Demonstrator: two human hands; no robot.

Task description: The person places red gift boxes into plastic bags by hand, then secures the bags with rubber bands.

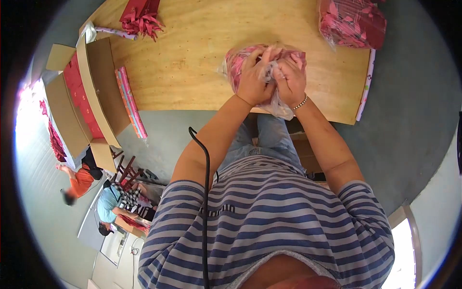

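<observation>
A clear plastic bag (234,62) full of pink and red items lies on the wooden table near its front edge. Both of my hands are at the gathered mouth of the bag. My left hand (254,79) has its fingers curled around the bunched plastic, with a thin band on the wrist. Beside it, my right hand (290,81) is closed on the twisted neck of the bag, and a beaded bracelet circles that wrist. Loose plastic hangs below the hands toward my lap. My hands partly hide what is inside the bag.
On the wooden table (178,72), red paper bags with ribbons (140,19) lie at the far left. Another filled plastic bag (352,24) sits at the far right. An open cardboard box (101,72) holds red boxes. Wrapped rolls (130,101) lean nearby. Two people work in the background.
</observation>
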